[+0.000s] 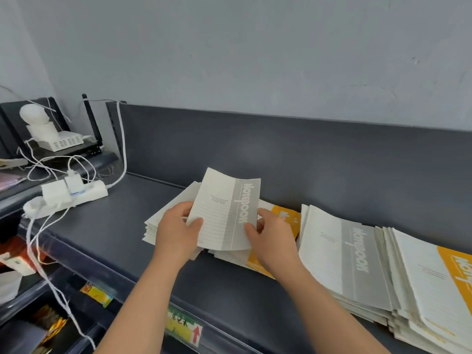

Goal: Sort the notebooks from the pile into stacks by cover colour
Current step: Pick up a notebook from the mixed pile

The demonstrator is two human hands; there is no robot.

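Above the mixed pile (176, 198) on the dark shelf (115, 226), a grey notebook (224, 213) is held cover-up, probably so its colour can be read before it goes to the grey stack (344, 256) just to the right, beside the orange stack (434, 277). The left hand (176, 231) pinches its lower left edge, thumb on top, while the right hand (273, 233) grips the lower right edge; both are curled round it

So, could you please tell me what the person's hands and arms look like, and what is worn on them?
The left hand and right hand are bare: no gloves, rings, watch or bracelet show. Both forearms are uncovered down to the picture's edge, with no sleeve in view.
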